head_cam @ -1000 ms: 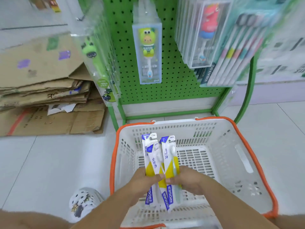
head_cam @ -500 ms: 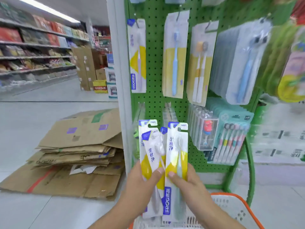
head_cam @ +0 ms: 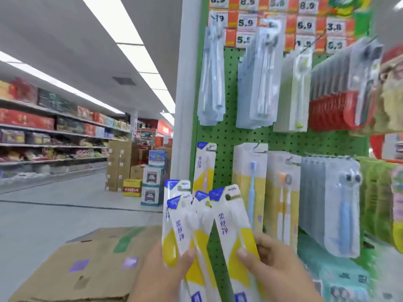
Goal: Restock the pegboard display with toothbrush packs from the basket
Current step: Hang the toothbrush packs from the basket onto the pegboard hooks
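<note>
Low in the centre of the frame, two bare hands hold a fan of white, yellow and blue toothbrush packs in front of a green pegboard (head_cam: 226, 136). The left hand (head_cam: 161, 271) grips a bunch of packs (head_cam: 181, 223), thumb curled over their yellow fronts. The right hand (head_cam: 270, 262) pinches a single pack (head_cam: 233, 221) by its lower half, thumb on the front, pulling it a little apart from the bunch.

Just above the fan, at centre, one matching pack (head_cam: 205, 168) hangs on a hook near the pegboard's left edge. That looks like the row to refill. The basket is out of view.

To do this step well, the right hand should probably free its pack fully, lift it until the hang hole at the top meets the hook's tip, and slide it on facing forward, in front of the hanging pack. The left hand should keep the rest squared so the next pack peels off easily. Neighbouring hooks to the right carry other toothbrush packs (head_cam: 250, 188), close enough to be knocked.
</note>
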